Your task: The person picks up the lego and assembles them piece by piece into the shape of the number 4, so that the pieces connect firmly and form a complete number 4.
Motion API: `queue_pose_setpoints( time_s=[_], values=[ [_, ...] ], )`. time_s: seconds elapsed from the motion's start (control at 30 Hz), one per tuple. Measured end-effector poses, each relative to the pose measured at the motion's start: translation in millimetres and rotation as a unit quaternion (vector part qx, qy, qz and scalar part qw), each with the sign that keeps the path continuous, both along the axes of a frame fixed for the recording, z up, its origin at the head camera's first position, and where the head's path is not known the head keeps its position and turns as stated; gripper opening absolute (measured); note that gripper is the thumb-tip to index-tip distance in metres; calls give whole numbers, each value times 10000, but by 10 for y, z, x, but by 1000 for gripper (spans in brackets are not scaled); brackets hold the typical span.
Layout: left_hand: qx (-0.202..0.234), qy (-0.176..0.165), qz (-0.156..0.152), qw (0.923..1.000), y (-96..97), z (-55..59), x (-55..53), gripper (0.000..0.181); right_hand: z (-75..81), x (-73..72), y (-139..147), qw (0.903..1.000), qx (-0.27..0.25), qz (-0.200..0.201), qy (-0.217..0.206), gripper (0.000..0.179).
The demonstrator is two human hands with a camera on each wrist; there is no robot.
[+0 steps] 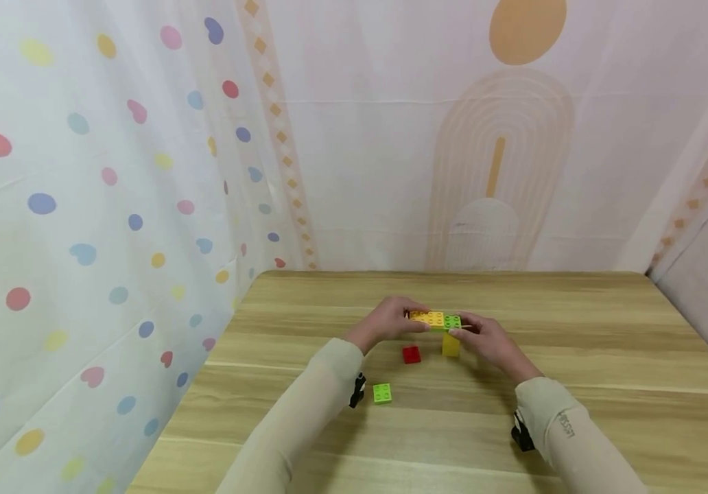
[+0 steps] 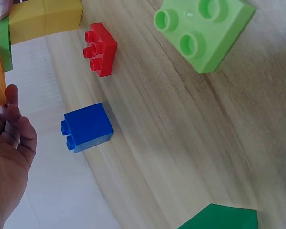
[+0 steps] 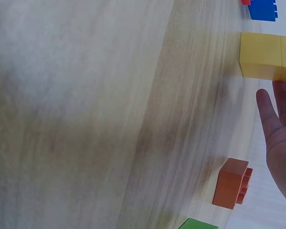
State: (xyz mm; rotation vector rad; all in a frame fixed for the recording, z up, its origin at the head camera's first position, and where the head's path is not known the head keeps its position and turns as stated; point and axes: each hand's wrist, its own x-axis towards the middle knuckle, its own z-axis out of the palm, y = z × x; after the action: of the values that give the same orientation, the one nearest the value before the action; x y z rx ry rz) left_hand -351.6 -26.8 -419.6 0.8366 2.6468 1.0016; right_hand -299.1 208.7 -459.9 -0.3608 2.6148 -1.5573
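A yellow brick stack stands on the table with a light green plate across its top. A yellow-orange brick lies on the plate's left part and reaches out past the stack. My left hand holds this brick at its left end, fingers behind and thumb in front. At the other end, my right hand pinches the green plate between thumb and fingers. Two yellow bricks make up the stack in the right wrist view; the right fingertips' contact lies partly outside that frame.
Near the stack lie a red brick and a loose light green brick. The left wrist view also has a blue brick and a dark green piece. An orange-brown brick and a green piece show in the right wrist view.
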Motion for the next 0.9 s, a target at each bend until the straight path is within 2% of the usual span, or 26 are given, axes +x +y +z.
queue_pose_setpoints(
  time_s=[0.27,0.57,0.73,0.9],
  values=[
    [-160,251,-138,9995,37,13,11,41,13,-9,28,10000,-45,-31,-10,51],
    [-45,136,-73,9999,53,8,38,44,-19,-4,39,10000,-14,1,52,50],
    [108,166,85,9998,-58,113,-15,55,-15,-9,19,10000,25,-54,-2,51],
    [243,149,277,9992,-234,250,-80,52,13,-13,12,9999,13,-115,-36,50]
  ],
)
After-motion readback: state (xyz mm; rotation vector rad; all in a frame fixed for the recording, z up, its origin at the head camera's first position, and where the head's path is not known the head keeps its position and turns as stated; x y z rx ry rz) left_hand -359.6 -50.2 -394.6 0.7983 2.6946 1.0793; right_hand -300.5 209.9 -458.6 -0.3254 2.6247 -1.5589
